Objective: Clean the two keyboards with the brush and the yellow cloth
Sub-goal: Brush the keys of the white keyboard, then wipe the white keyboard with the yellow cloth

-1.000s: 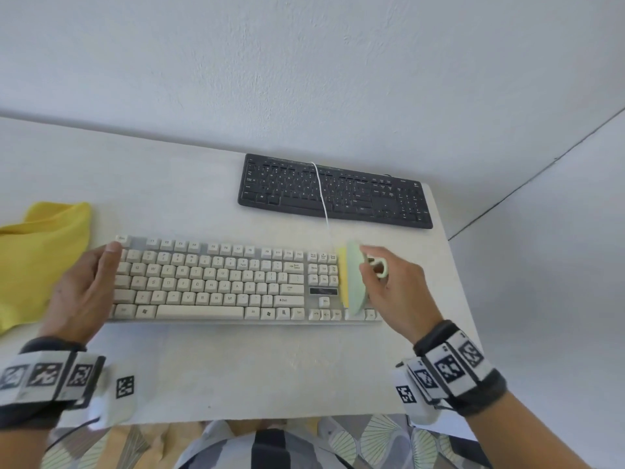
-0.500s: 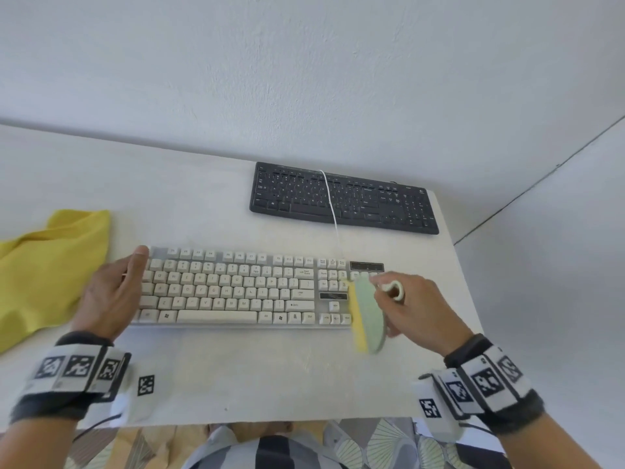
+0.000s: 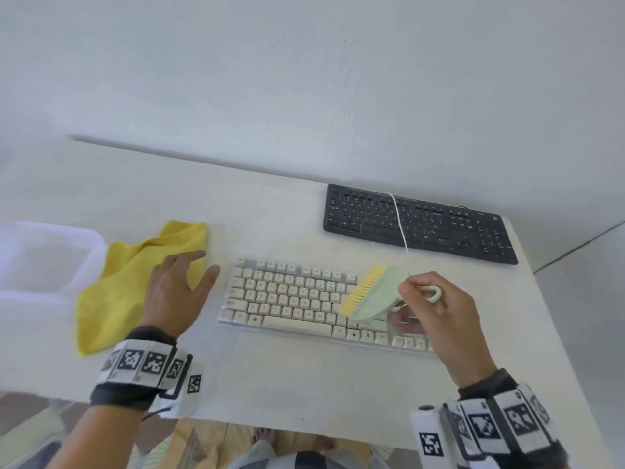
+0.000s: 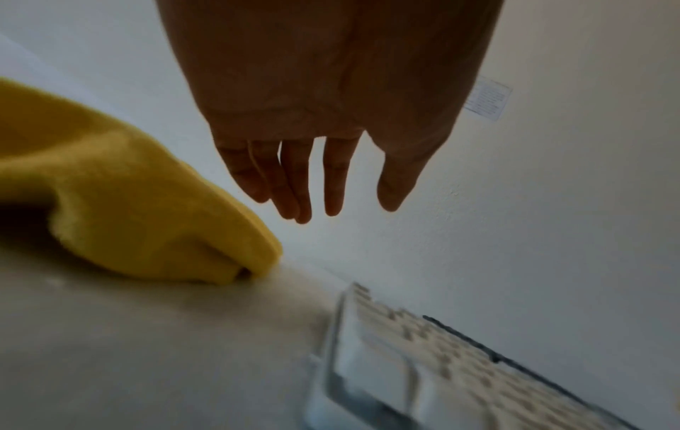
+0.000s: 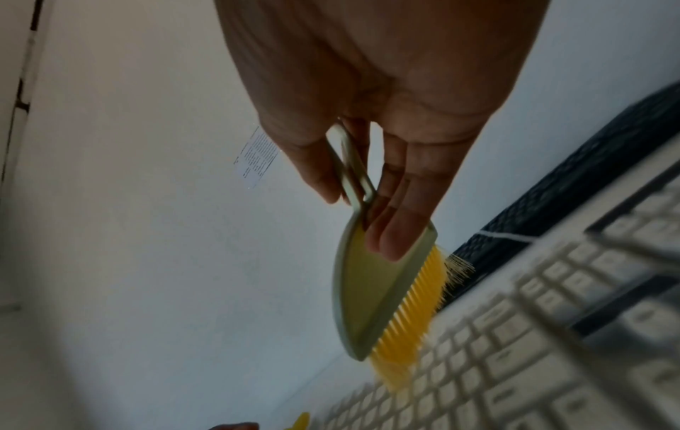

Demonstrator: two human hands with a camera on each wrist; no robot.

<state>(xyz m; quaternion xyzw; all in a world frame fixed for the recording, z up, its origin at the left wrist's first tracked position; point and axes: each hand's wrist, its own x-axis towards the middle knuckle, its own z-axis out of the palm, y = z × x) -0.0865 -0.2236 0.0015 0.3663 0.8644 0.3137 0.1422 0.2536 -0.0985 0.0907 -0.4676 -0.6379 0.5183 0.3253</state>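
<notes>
A white keyboard (image 3: 291, 299) lies near me on the table, and a black keyboard (image 3: 422, 225) lies beyond it at the back right. My right hand (image 3: 436, 306) grips the loop handle of a pale green brush (image 3: 378, 296) with yellow bristles, held tilted over the white keyboard's right half (image 5: 515, 334); the brush (image 5: 371, 291) shows edge-on in the right wrist view. My left hand (image 3: 176, 292) hovers with straight fingers (image 4: 298, 180) over the right edge of the yellow cloth (image 3: 132, 282), left of the white keyboard (image 4: 423, 343). The cloth (image 4: 140, 209) lies rumpled on the table.
A clear plastic box (image 3: 40, 262) stands at the far left beside the cloth. A thin white cable (image 3: 399, 221) runs across the black keyboard. The table's (image 3: 304, 384) right edge lies just past the keyboards, and a white wall rises behind.
My left hand has left the white keyboard's left end and moved left over the cloth. The brush has come back from the keyboard's right end toward its middle, now tilted.
</notes>
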